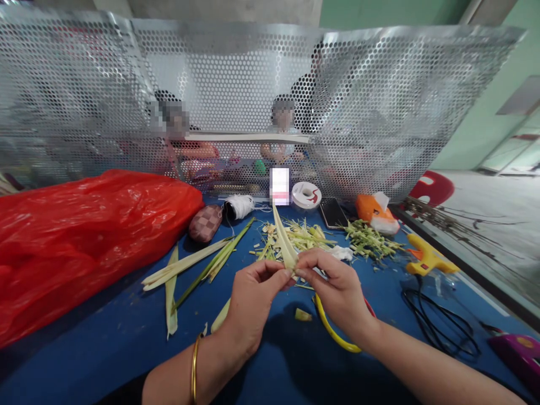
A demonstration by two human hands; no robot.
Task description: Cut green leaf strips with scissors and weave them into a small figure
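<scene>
A pale green leaf strip [283,236] stands up between my hands, its narrow tip pointing away from me. My left hand [257,295] pinches its base from the left, wearing a gold bangle at the wrist. From the right, my right hand [335,287] pinches the same base, fingertips close to those of my left. Beneath my right hand lies a yellow and red ring [331,332], partly hidden. A small cut piece [302,315] rests on the blue table [126,349] between my forearms. Longer leaf strips [189,262] lie to the left.
A red plastic bag [97,242] covers the left side. Leaf scraps [304,235], a white spool [306,196], a phone [333,212] and a tissue pack [377,212] lie ahead. At right are a yellow glue gun [430,257] and black cable [439,320]. Behind perforated metal [236,73] sit people.
</scene>
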